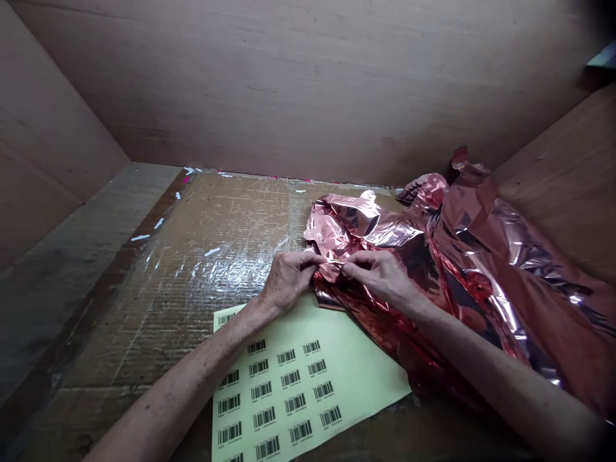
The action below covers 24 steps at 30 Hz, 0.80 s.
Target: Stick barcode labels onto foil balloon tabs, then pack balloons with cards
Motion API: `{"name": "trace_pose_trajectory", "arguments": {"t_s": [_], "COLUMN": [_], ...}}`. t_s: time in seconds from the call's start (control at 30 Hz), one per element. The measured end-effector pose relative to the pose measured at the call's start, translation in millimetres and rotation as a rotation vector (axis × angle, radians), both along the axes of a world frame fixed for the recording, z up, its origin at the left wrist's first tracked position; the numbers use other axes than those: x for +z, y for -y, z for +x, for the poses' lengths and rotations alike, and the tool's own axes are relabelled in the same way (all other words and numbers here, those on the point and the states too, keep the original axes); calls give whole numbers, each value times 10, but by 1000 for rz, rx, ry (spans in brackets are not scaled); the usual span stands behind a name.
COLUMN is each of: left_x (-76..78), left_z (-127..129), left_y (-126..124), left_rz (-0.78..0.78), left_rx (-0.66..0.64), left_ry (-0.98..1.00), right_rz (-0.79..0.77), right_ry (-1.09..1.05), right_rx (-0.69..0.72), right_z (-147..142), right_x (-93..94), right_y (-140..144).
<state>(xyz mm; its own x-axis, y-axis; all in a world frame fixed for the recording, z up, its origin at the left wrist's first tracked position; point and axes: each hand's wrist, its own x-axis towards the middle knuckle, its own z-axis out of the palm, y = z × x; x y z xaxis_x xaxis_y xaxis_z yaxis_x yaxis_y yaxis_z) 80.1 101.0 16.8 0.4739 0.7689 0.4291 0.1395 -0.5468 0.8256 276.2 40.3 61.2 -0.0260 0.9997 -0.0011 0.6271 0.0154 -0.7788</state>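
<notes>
Crumpled pink metallic foil (462,231), beneath and right of our grip.
Our left hand (289,279) and right hand (380,273), fingertips closed on small pale strip (334,262); pale-green paper barcode sheet (356,359), edge below; room leftward over taped brown cardboard (216,218).

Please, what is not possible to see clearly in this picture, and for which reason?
In the head view:
Small piece between left hand and right hand: partly covered by the hands.
Barcodes: fine print too small to read.
Barcode sheet: partly behind left forearm, cut off by bottom edge.
Foil: cut off by right edge; folds hide inner layers.
</notes>
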Motion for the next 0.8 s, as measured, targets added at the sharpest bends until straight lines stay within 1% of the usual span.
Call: {"name": "trace_pose_trajectory", "arguments": {"t_s": [0.07,0.1,0.17,0.2,0.27,0.3,0.33,0.37,0.4,0.43,0.47,0.53,0.6,0.63,0.67,0.7,0.73,0.77,0.8], "left_x": [-31,-47,-72,-76,-59,-38,-11,20,52,80,102,117,87,59,26,-8,-42,-72,-99], "left_z": [-27,-53,-130,-176,-271,-315,-354,-389,-418,-443,-462,-483,-473,-458,-436,-411,-387,-364,-345], "left_y": [-25,-37,-61,-71,-84,-87,-86,-82,-74,-62,-47,-5,50,80,110,139,166,188,207], "left_rz": [-9,9,95,163,319,380,417,430,419,396,369,334,337,352,372,395,414,427,432], "left_rx": [-4,-27,-103,-147,-228,-254,-274,-292,-306,-313,-312,-273,-205,-181,-170,-168,-172,-175,-176], "left_ry": [-17,-33,-89,-139,-263,-326,-388,-443,-488,-523,-544,-536,-496,-479,-473,-476,-489,-510,-538], "right_rz": [-25,-21,11,47,111,107,72,38,12,9,54,246,462,473,450,382,346,325,319], "right_ry": [-38,-34,30,96,299,432,574,706,814,897,951,960,857,771,685,599,531,489,467], "right_rx": [-43,-84,-172,-241,-382,-441,-463,-476,-477,-481,-485,-446,-240,-85,99,245,331,364,355], "right_z": [110,206,491,672,1041,1193,1301,1349,1332,1250,1112,723,292,96,-77,-221,-335,-419,-478], "right_x": [95,147,248,292,362,388,410,431,452,474,498,533,504,447,356,235,94,-56,-199], "right_y": [11,8,-34,-81,-221,-305,-387,-456,-503,-517,-492,-317,-4,180,365,540,694,822,921]}}
